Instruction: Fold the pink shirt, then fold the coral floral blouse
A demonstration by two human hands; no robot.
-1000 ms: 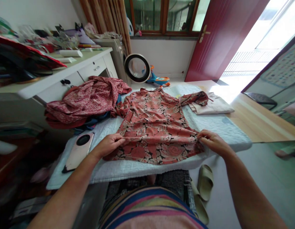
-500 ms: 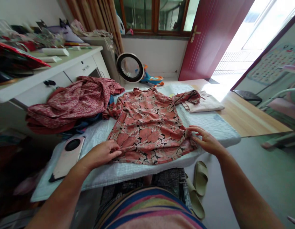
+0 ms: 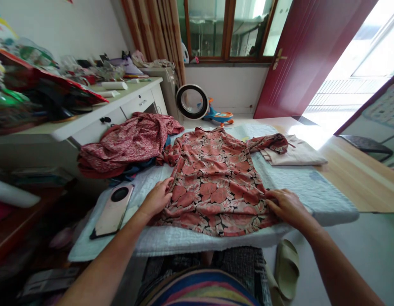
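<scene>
A red floral dress [image 3: 216, 178] lies spread flat on a pale quilted cloth [image 3: 311, 187] over the table, its neck at the far end and its hem near me. My left hand [image 3: 159, 197] rests on the dress's left edge, fingers curled at the fabric. My right hand [image 3: 284, 206] presses on the right lower corner of the hem. Whether either hand pinches the cloth is unclear.
A crumpled red patterned garment [image 3: 127, 142] lies at the left over blue fabric. A phone [image 3: 112, 210] sits on the cloth's left side. Folded beige cloth [image 3: 295, 154] lies far right. A cluttered white desk [image 3: 88, 121] stands left. Slippers [image 3: 284, 267] are on the floor.
My left hand moved up along the dress's left edge. My right hand shifted a little toward the hem's right corner. The dress lies flatter than a second ago.
</scene>
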